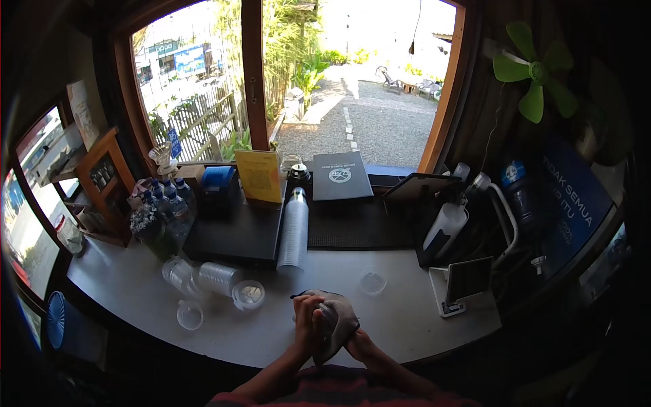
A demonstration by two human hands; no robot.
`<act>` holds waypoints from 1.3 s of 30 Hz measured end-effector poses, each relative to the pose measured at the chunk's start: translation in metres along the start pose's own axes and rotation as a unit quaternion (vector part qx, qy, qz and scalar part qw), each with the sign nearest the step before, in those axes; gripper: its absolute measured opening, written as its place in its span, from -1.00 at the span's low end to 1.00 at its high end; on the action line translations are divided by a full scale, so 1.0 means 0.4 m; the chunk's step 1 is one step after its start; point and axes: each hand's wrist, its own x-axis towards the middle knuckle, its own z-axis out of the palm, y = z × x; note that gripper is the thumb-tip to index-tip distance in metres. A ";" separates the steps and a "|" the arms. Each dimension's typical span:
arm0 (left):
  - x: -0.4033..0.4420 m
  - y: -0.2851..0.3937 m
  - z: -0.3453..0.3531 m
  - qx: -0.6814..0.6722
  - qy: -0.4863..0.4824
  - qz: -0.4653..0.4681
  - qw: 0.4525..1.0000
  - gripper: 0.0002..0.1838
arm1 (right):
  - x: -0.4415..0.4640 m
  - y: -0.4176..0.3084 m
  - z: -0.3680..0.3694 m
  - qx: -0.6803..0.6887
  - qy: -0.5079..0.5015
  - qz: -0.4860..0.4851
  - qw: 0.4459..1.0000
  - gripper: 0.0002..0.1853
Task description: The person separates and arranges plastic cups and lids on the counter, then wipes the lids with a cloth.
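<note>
Close to the counter's front edge, a grey cloth [344,313] is bunched up between my two hands. My left hand [310,320] is closed, its fingers curled at the left side of the cloth. A clear, shiny thing, perhaps a plastic cup, shows in part beside those fingers; most of it is covered. My right hand [361,344] grips the cloth from its lower right, with most of the fingers hidden behind the fabric. Just beyond, a clear plastic lid [372,282] lies on the grey counter [400,325].
A tall stack of clear cups [293,234] lies ahead. Leftward are more stacked lids [218,277] and a loose clear lid [190,315]. Water bottles [178,207] stand behind them. At right are a small scale [447,298], a dark screen [469,278] and a white dispenser bottle [447,224].
</note>
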 end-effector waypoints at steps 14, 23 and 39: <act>-0.008 -0.038 0.037 -0.011 -0.098 0.014 0.995 -0.58 | -0.002 -0.104 0.061 0.100 0.139 0.035 0.985 -0.74; -0.009 -0.137 0.033 -0.191 -0.059 -0.300 0.933 -0.65 | 0.005 -0.149 0.058 0.107 0.302 -0.064 0.945 -0.75; -0.010 -0.077 0.032 -0.396 -0.179 -0.426 0.793 -0.77 | -0.034 -0.150 -0.005 -0.429 0.182 -0.107 0.879 -0.73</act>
